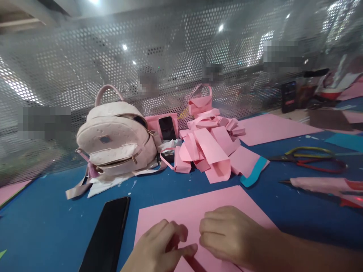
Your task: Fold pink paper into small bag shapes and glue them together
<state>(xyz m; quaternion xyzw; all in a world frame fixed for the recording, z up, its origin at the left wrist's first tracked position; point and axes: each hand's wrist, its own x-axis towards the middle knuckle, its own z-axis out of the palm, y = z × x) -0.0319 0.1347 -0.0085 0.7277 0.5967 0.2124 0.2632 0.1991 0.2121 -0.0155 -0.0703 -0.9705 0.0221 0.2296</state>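
A large pink paper sheet (pixel 227 198) lies flat on the blue tabletop under both hands. My left hand (pixel 159 247) is curled at its near part, the thumb against a folded pink paper piece (pixel 183 265) whose pointed tip shows at the bottom edge. Close beside it, my right hand (pixel 228 234) is closed with the knuckles up, resting low over the sheet. Its fingertips are tucked under, so what they grip is hidden. Most of the folded piece is out of view below.
Left of the sheet lies a black phone (pixel 109 234). Behind stand a cream backpack (pixel 116 136) and a pile of pink paper strips (pixel 207 147) with a small paper bag (pixel 200 105). At right are scissors (pixel 309 158) and a pink glue gun (pixel 320 185). A perforated metal panel (pixel 170 45) rises behind.
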